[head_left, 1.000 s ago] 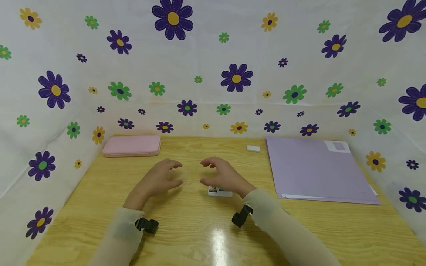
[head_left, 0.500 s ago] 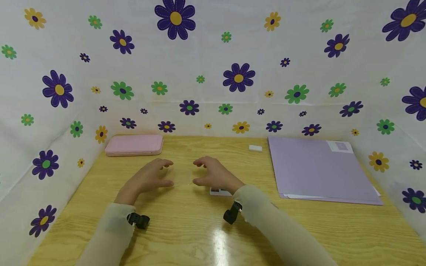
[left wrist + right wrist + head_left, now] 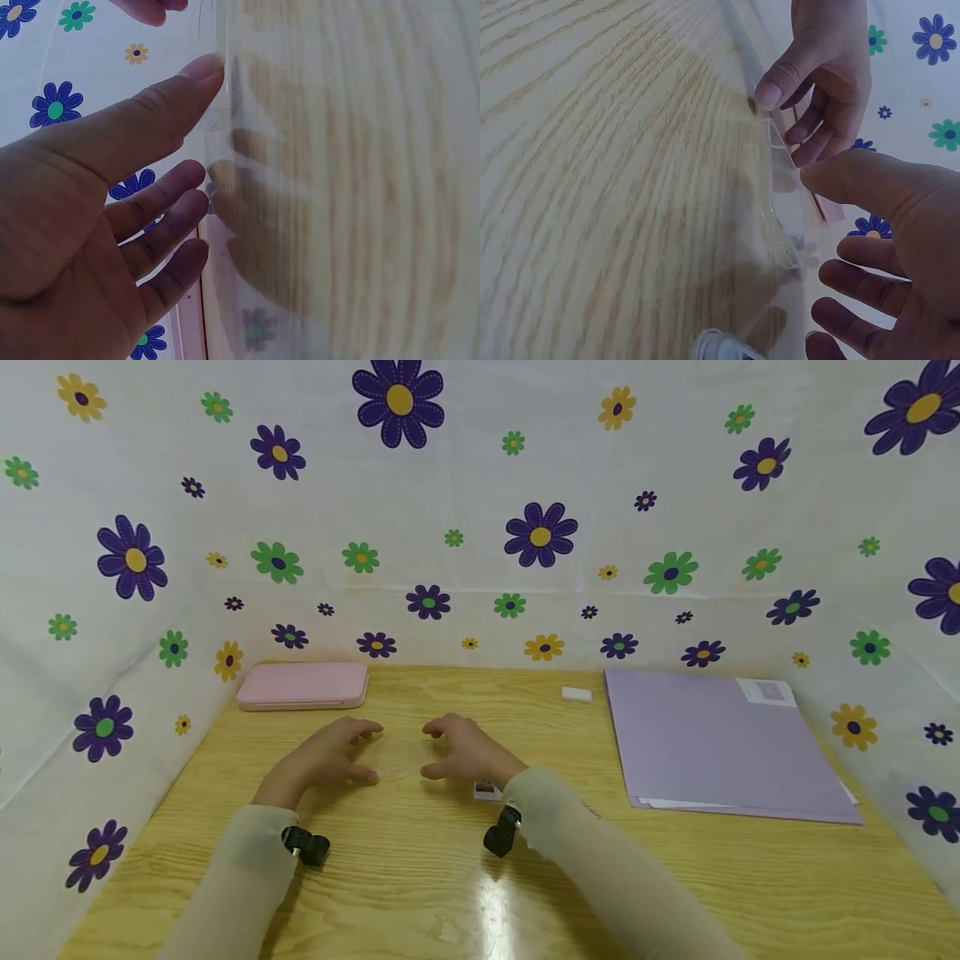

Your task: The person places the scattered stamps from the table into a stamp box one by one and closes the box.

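A flat, clear plastic piece, like a shallow case, lies on the wooden table between both hands. It stands out better in the right wrist view, where its clear edges show. My left hand is at its left end, thumb and fingers apart, fingertips right at the edge. On the other side my right hand has its thumb and fingers spread, and their tips overlap the right end. A small white item with a dark picture lies below my right hand, partly hidden by the wrist.
A pink zip case sits at the back left. Toward the back right lies a small white block, beside a lilac folder with papers poking out. Flower-printed white cloth walls the table at the back and sides.
My left hand has drawn leftward off the clear piece to its left end. My right hand has moved left to its right end, covering more of the white item. The clear piece stays put.
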{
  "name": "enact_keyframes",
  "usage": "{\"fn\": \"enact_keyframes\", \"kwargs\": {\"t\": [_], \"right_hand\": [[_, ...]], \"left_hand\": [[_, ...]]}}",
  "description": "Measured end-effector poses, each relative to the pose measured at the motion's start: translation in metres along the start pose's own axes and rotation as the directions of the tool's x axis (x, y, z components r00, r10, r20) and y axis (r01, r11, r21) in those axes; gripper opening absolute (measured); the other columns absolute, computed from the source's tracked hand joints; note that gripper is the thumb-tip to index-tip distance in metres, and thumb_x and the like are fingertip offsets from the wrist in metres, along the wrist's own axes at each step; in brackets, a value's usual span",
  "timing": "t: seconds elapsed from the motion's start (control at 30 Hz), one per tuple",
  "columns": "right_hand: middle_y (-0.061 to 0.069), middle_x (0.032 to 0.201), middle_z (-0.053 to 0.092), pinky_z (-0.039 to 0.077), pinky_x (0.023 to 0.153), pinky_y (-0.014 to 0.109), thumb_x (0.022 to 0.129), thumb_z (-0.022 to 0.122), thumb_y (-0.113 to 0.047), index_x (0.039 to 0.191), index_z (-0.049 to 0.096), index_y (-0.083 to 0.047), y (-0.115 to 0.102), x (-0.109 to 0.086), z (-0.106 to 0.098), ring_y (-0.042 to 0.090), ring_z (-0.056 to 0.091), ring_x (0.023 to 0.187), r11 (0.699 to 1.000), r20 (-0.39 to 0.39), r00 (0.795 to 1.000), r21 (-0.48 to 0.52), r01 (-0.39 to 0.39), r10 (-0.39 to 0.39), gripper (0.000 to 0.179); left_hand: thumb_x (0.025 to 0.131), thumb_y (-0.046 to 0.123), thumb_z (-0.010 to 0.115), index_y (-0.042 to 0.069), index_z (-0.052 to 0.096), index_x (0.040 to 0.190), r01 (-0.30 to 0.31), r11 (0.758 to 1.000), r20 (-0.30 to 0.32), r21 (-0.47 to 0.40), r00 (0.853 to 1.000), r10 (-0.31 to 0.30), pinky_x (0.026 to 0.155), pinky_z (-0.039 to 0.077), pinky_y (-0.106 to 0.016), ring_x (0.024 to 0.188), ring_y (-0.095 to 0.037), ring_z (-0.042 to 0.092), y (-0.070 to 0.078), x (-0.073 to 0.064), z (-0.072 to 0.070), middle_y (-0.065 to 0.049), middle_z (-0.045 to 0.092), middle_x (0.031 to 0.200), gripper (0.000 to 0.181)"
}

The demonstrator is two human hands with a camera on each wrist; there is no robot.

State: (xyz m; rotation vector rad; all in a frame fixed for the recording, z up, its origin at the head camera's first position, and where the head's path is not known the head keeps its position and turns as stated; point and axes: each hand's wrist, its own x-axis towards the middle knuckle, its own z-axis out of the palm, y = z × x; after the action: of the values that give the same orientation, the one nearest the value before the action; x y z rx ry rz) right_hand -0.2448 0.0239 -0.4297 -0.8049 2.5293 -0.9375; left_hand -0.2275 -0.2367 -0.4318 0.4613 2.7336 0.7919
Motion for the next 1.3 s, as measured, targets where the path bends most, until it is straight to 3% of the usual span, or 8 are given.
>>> {"fn": "enact_keyframes", "kwargs": {"t": [0.43, 0.63, 0.8, 1.1, 1.3], "right_hand": [[0.009, 0.130, 0.050, 0.043, 0.095, 0.048, 0.082, 0.080, -0.039, 0.135, 0.059, -0.014, -0.007, 0.009, 0.012, 0.032, 0.044, 0.120, 0.980, -0.023, 0.998, -0.190, -0.061, 0.058, 0.063], [0.007, 0.128, 0.051, 0.039, 0.098, 0.049, 0.081, 0.081, -0.037, 0.130, 0.062, -0.015, -0.006, 0.008, 0.015, 0.031, 0.043, 0.121, 0.974, -0.026, 0.993, -0.195, -0.116, 0.113, 0.057], [0.007, 0.129, 0.052, 0.039, 0.099, 0.050, 0.081, 0.081, -0.037, 0.129, 0.063, -0.014, -0.005, 0.008, 0.014, 0.032, 0.044, 0.121, 0.969, -0.036, 0.994, -0.221, -0.107, 0.102, 0.056], [0.007, 0.120, 0.056, 0.045, 0.095, 0.039, 0.082, 0.080, -0.031, 0.128, 0.062, -0.007, -0.004, 0.004, 0.001, 0.025, 0.051, 0.113, 0.993, -0.022, 0.999, -0.110, -0.048, 0.046, 0.055], [0.011, 0.125, 0.056, 0.046, 0.094, 0.040, 0.084, 0.079, -0.027, 0.132, 0.058, -0.004, -0.002, -0.005, -0.011, 0.027, 0.052, 0.115, 1.000, 0.001, 1.000, -0.020, 0.001, -0.001, 0.058]], "left_hand": [[0.078, 0.025, 0.086, 0.011, 0.055, 0.139, 0.040, 0.999, 0.005, -0.022, 0.999, -0.040, 0.105, 0.035, -0.056, 0.122, -0.037, 0.046, -0.007, -0.001, 0.002, -0.015, 0.050, 0.133, 0.070], [0.077, 0.025, 0.086, 0.013, 0.058, 0.135, 0.033, 0.999, 0.018, -0.027, 0.999, -0.033, 0.108, 0.031, -0.056, 0.126, -0.035, 0.044, -0.006, 0.002, 0.005, -0.014, 0.048, 0.133, 0.066], [0.077, 0.025, 0.086, 0.014, 0.060, 0.133, 0.013, 1.000, 0.013, -0.026, 1.000, -0.013, 0.108, 0.032, -0.055, 0.125, -0.033, 0.045, -0.005, 0.007, 0.007, -0.012, 0.049, 0.132, 0.063], [0.085, 0.024, 0.079, 0.010, 0.053, 0.137, -0.078, 0.994, 0.015, -0.078, 0.997, 0.079, 0.106, 0.034, -0.054, 0.125, -0.036, 0.046, -0.011, 0.004, 0.007, -0.012, 0.050, 0.134, 0.060], [0.089, 0.021, 0.075, 0.008, 0.050, 0.140, -0.110, 0.987, -0.011, -0.113, 0.994, 0.109, 0.104, 0.037, -0.054, 0.125, -0.036, 0.047, -0.004, 0.001, 0.008, -0.013, 0.051, 0.137, 0.058]]}}
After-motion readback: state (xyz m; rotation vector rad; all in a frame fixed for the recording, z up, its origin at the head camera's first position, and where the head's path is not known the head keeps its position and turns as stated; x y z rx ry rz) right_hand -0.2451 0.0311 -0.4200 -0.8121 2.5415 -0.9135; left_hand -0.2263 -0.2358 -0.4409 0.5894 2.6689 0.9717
